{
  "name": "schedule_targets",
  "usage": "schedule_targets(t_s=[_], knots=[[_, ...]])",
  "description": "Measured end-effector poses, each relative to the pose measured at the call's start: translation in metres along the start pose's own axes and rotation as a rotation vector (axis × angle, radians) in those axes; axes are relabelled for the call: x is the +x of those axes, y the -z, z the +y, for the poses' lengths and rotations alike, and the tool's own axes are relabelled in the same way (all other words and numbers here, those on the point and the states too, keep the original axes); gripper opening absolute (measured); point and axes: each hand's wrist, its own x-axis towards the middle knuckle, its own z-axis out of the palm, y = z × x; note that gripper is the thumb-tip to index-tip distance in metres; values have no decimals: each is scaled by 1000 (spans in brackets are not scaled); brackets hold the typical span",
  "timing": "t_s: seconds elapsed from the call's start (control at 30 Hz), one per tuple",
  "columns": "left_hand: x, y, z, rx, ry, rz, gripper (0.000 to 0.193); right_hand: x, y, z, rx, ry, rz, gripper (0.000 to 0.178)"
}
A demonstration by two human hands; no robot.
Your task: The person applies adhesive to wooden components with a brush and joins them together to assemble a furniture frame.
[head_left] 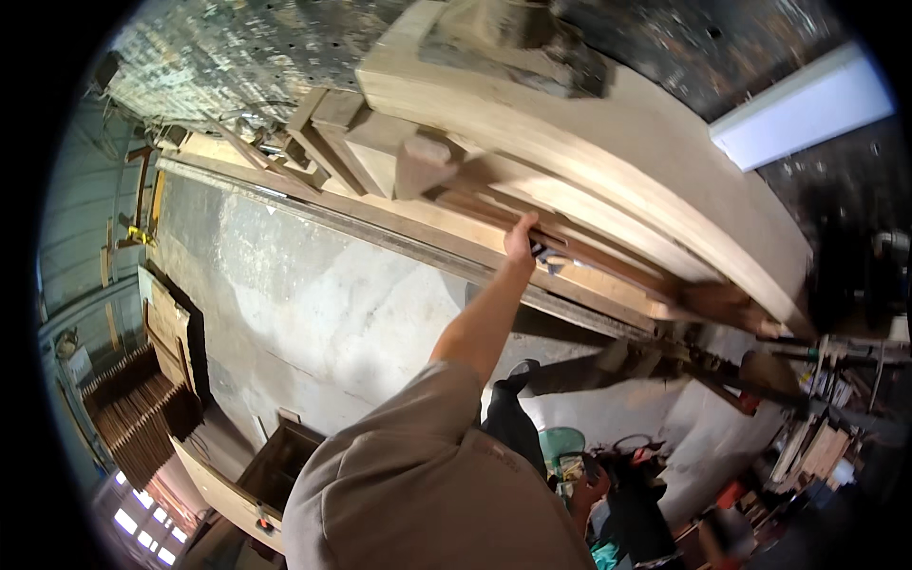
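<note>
My left arm reaches up to a long wooden assembly lying along a workbench. My left hand [520,241] is closed at a slim brown wooden rail [608,258], thumb on top and fingers mostly hidden behind it. A blurred wooden block [424,166] stands at the rail's far left end. Just beyond lies a broad, pale curved wooden panel [570,123]. Low in the picture, beside my shirt, my right hand [590,486] is bent round a dark object [595,467]; its kind is too small and shadowed to tell.
Pale wooden blocks [375,152] stand left of the rail. A paint-spotted dark surface [237,57] lies behind. A grey concrete floor [323,313] stretches below the bench. An open wooden box [285,456], a green stool [562,443] and stacked brown slats [138,413] stand around.
</note>
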Motion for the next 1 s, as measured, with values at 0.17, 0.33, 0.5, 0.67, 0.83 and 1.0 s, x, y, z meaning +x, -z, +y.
schedule_targets(t_s=[0.17, 0.33, 0.5, 0.67, 0.83, 1.0], knots=[[-69, 2, 9, 88, 13, -11, 35, 74, 19, -27, -55, 211, 35, 40], [-137, 35, 3, 57, 36, 69, 26, 145, 66, -206, -194, 736, 72, 55], [-255, 46, 27, 71, 40, 138, 35, 157, 62, -282, -457, 1040, -220, 84], [-350, 99, 44, -55, 1, 159, 51, 131, 58, -309, -600, 1093, -579, 67], [-410, 188, 83, -335, -75, 48, 38, 98, 41, -330, -525, 1216, -856, 58], [-422, 324, 156, -775, -576, -177, 22, 16, 6, -370, -510, 1003, -1205, 59]])
